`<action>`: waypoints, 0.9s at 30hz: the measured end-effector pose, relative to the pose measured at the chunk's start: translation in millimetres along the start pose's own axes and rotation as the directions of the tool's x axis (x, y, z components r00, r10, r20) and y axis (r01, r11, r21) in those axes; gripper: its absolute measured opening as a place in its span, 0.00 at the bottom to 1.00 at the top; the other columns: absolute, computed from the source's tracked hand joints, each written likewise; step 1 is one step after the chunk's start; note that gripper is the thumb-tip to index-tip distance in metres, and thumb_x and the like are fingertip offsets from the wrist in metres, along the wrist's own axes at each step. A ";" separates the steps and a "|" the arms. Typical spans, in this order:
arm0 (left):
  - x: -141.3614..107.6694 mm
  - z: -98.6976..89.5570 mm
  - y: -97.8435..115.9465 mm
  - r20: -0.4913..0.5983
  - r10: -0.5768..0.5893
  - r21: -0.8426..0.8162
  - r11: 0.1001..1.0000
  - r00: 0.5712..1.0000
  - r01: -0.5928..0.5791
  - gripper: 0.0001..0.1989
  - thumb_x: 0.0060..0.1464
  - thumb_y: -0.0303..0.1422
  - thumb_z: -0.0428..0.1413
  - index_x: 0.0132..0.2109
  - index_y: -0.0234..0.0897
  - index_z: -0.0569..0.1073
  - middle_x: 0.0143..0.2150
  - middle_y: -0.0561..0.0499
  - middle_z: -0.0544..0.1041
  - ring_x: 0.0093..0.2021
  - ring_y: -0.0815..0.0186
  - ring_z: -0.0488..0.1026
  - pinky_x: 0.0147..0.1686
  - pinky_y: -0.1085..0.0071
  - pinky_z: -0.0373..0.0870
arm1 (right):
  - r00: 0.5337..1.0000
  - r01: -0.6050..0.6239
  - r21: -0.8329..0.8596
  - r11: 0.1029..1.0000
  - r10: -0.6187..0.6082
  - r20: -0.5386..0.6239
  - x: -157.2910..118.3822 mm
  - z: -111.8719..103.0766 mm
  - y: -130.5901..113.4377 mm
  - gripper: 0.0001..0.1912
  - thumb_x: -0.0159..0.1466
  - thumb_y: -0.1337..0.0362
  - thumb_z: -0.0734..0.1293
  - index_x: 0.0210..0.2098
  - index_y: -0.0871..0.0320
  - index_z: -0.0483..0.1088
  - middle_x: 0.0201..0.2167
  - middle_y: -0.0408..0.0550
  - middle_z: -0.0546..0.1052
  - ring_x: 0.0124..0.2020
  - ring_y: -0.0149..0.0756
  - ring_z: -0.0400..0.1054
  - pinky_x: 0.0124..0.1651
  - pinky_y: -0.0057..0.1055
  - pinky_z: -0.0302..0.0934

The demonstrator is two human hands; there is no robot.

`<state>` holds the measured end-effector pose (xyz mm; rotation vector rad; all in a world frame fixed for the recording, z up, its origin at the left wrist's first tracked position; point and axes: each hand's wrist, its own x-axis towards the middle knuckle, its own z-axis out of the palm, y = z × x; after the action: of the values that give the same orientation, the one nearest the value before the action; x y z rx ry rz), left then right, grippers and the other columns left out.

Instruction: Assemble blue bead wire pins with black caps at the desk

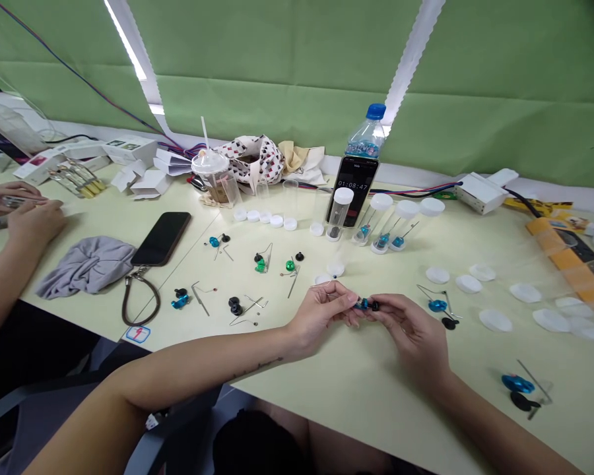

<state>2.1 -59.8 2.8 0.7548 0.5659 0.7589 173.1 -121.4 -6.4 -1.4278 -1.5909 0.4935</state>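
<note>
My left hand [324, 313] pinches a small blue metal part [363, 303] above the table. My right hand [413, 330] has its fingertips closed on the black round end [375, 305] joined to that part. Fine detail between the fingers is hidden. Just behind my left hand lie small white caps [335, 268]. To the right of my right hand is a similar blue part [437, 305] with a black knob [449, 323] and thin metal wires. Another blue part [517, 383] with a black piece and rods lies nearer the right edge.
Blue and green [260, 265] part sets lie to the left. Clear capped tubes [382, 224], a phone with a timer [354, 188] and a bottle [366, 135] stand behind. White discs [468, 284] lie right. Another person's hands [34, 214] are at far left, near a dark phone [162, 237].
</note>
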 end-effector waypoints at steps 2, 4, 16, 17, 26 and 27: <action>0.1 -0.4 -0.4 0.004 -0.001 0.000 1.000 1.000 0.001 0.15 0.46 0.39 0.63 0.32 0.30 0.70 0.27 0.46 0.77 0.24 0.70 0.72 0.31 0.71 0.67 | 1.000 -0.025 0.025 0.999 0.025 0.003 -0.8 -0.2 0.7 0.08 0.64 0.61 0.63 0.42 0.53 0.70 0.36 0.46 0.77 0.35 0.35 0.75 0.41 0.32 0.71; 0.2 -0.9 -0.9 0.008 -0.004 0.003 1.000 1.000 0.004 0.15 0.47 0.39 0.63 0.32 0.30 0.70 0.27 0.45 0.77 0.24 0.70 0.72 0.31 0.71 0.67 | 0.999 -0.048 0.041 0.998 0.048 0.015 -1.3 -0.5 0.8 0.08 0.64 0.60 0.64 0.42 0.53 0.69 0.34 0.46 0.78 0.33 0.35 0.75 0.38 0.32 0.72; -0.5 1.0 0.3 0.003 -0.012 0.011 1.000 1.000 0.012 0.16 0.46 0.40 0.63 0.32 0.30 0.70 0.27 0.46 0.77 0.24 0.69 0.72 0.33 0.70 0.68 | 0.993 -0.110 0.143 0.984 0.103 0.059 -2.0 -0.4 5.3 0.08 0.64 0.60 0.64 0.42 0.53 0.68 0.29 0.44 0.79 0.29 0.34 0.75 0.35 0.32 0.72; -0.6 1.2 0.5 0.006 -0.008 0.013 1.000 1.000 0.008 0.16 0.46 0.39 0.63 0.32 0.30 0.70 0.27 0.45 0.77 0.25 0.69 0.72 0.33 0.70 0.68 | 0.992 -0.114 0.148 0.982 0.106 0.061 -1.9 -0.4 5.1 0.08 0.64 0.60 0.64 0.42 0.54 0.68 0.29 0.44 0.79 0.28 0.34 0.75 0.35 0.32 0.72; -0.2 1.8 0.1 0.012 0.013 0.029 0.999 1.000 -0.014 0.14 0.49 0.38 0.61 0.33 0.30 0.70 0.28 0.46 0.77 0.24 0.71 0.72 0.32 0.71 0.68 | 0.991 -0.127 0.144 0.981 0.118 0.071 -0.6 -0.3 3.6 0.10 0.65 0.58 0.63 0.44 0.54 0.68 0.30 0.45 0.78 0.29 0.34 0.75 0.36 0.32 0.71; -0.2 2.1 0.0 0.014 0.014 0.026 1.000 1.000 -0.014 0.14 0.49 0.38 0.61 0.33 0.30 0.70 0.29 0.46 0.77 0.25 0.70 0.73 0.32 0.71 0.68 | 0.991 -0.124 0.135 0.983 0.115 0.072 -0.5 -0.5 3.7 0.10 0.65 0.58 0.62 0.44 0.53 0.68 0.31 0.44 0.78 0.30 0.34 0.75 0.36 0.32 0.71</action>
<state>3.4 -60.7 4.1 0.7885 0.5599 0.7602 175.5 -121.1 -9.2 -1.4185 -1.4955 0.7136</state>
